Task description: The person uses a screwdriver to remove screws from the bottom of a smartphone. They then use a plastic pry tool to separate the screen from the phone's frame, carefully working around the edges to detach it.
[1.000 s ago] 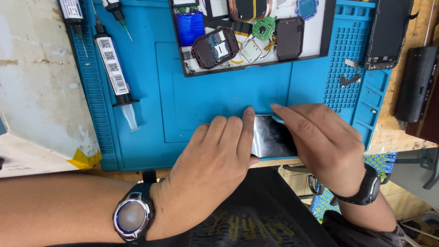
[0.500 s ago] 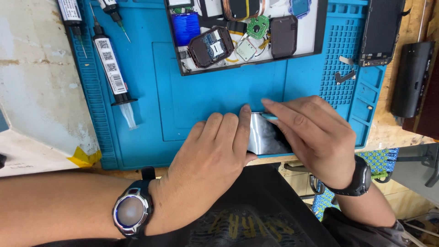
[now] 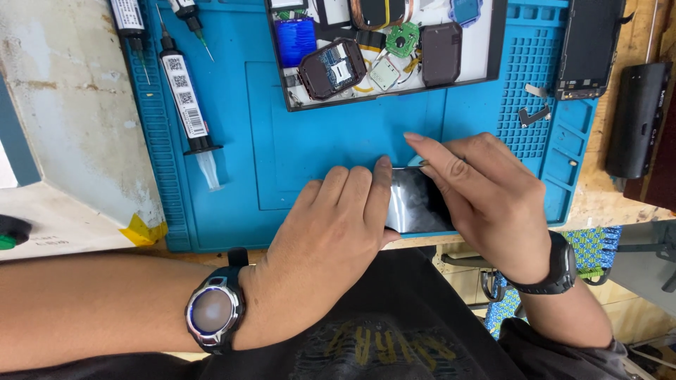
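Both hands press a dark glossy panel (image 3: 415, 200) flat on the blue mat (image 3: 310, 148), at its near edge — left hand (image 3: 331, 246) with fingers together on top, right hand (image 3: 486, 200) pinching the panel's far corner. Beyond the fingertips lies a tray (image 3: 496, 42) of parts; left of them, syringes (image 3: 184, 98). The mat sits on a worn wooden bench (image 3: 598, 200) — a scuffed white board (image 3: 63, 119) to the left.
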